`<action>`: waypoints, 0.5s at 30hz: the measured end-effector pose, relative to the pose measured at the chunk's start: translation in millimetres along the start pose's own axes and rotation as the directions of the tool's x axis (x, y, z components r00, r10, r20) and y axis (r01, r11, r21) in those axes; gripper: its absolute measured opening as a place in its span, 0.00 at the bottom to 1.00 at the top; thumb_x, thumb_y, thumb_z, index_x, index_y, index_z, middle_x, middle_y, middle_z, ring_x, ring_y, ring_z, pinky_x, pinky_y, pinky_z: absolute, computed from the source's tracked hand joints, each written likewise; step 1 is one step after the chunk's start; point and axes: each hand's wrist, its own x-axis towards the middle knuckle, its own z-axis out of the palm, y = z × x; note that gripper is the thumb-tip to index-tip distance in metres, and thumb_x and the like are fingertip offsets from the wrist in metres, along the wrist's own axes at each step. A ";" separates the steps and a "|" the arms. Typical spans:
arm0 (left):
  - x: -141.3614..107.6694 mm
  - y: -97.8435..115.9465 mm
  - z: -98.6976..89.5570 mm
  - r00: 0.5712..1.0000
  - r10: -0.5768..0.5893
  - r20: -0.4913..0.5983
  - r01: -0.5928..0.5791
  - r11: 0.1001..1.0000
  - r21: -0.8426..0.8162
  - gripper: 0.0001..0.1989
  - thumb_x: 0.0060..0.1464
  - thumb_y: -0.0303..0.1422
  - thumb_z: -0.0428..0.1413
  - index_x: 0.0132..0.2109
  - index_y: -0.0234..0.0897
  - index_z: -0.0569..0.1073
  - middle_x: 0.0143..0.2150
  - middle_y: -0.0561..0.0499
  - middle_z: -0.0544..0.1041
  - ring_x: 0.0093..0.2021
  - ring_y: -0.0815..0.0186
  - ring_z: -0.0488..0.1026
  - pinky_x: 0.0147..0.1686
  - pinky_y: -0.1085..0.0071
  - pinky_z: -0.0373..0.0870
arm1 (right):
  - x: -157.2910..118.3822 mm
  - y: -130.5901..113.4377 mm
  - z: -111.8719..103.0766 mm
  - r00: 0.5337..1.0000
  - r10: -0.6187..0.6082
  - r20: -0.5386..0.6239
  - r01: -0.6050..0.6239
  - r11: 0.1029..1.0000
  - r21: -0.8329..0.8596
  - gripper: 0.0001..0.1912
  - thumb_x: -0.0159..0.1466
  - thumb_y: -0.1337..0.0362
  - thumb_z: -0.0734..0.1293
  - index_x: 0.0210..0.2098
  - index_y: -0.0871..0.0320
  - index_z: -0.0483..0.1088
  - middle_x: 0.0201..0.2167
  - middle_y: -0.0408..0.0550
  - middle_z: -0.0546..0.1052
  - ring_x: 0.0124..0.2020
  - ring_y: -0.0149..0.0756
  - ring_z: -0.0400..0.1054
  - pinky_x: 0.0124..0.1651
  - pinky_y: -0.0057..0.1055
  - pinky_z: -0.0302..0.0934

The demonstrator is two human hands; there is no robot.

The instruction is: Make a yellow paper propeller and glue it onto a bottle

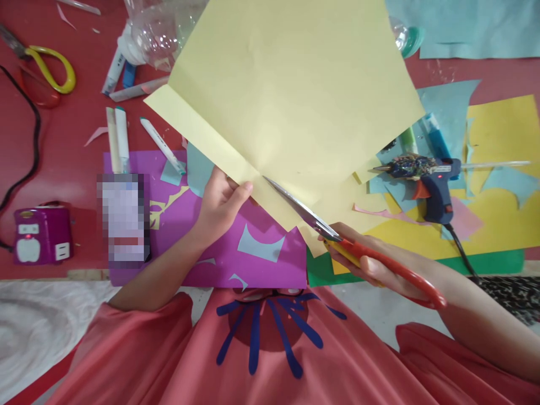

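Note:
My left hand [225, 205] pinches the lower left edge of a large pale yellow paper sheet [295, 84], thumb on top and fingers underneath. A crease runs along that edge and sets off a narrow strip [202, 135]. In my right hand [363, 259] is a pair of scissors [379, 264] with red and yellow handles. Their blades lie at the sheet's lower edge, near a cut, with the tips pointing up and left toward my left thumb. The blades look nearly closed. Part of my right fingers is hidden behind the handles.
A glue gun [439, 185] lies at right on coloured paper, its cord trailing down. Purple paper [261, 270] with scraps is under my left arm. At left are a phone [124, 219], markers [162, 143], a purple power box [42, 235] and other scissors [50, 70]. A clear bottle [160, 34] stands behind.

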 end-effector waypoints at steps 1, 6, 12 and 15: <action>-0.2 -0.7 -0.6 1.000 0.008 0.008 -0.008 1.000 0.022 0.20 0.54 0.47 0.61 0.49 0.42 0.72 0.46 0.45 0.79 0.58 0.46 0.73 0.55 0.51 0.75 | -0.2 0.5 0.1 1.000 -0.005 -0.007 0.005 1.000 0.006 0.25 0.67 0.37 0.58 0.45 0.51 0.62 0.30 0.43 0.68 0.27 0.32 0.60 0.28 0.30 0.57; -0.1 -6.9 -6.6 0.990 0.090 0.106 -0.107 0.980 0.168 0.24 0.57 0.52 0.57 0.52 0.39 0.70 0.46 0.43 0.79 0.52 0.50 0.77 0.48 0.55 0.79 | 2.9 -3.6 2.3 0.999 -0.041 -0.002 0.041 0.998 0.049 0.29 0.65 0.33 0.58 0.46 0.51 0.65 0.30 0.43 0.67 0.27 0.33 0.60 0.30 0.30 0.59; 2.7 -10.3 -10.8 0.972 0.175 0.157 -0.214 0.937 0.276 0.26 0.60 0.53 0.52 0.55 0.38 0.69 0.45 0.43 0.79 0.48 0.55 0.78 0.45 0.58 0.79 | 10.5 -6.9 7.8 1.000 -0.017 -0.006 0.017 0.995 0.098 0.34 0.64 0.30 0.56 0.50 0.54 0.61 0.29 0.39 0.63 0.25 0.28 0.54 0.23 0.26 0.50; 3.0 -10.0 -10.4 0.970 0.192 0.148 -0.226 0.935 0.272 0.26 0.60 0.53 0.53 0.54 0.37 0.70 0.43 0.44 0.79 0.46 0.55 0.79 0.44 0.59 0.80 | 12.8 -6.3 11.1 1.000 -0.026 -0.007 0.027 0.993 0.111 0.36 0.63 0.29 0.54 0.49 0.55 0.60 0.28 0.38 0.61 0.22 0.26 0.49 0.21 0.25 0.46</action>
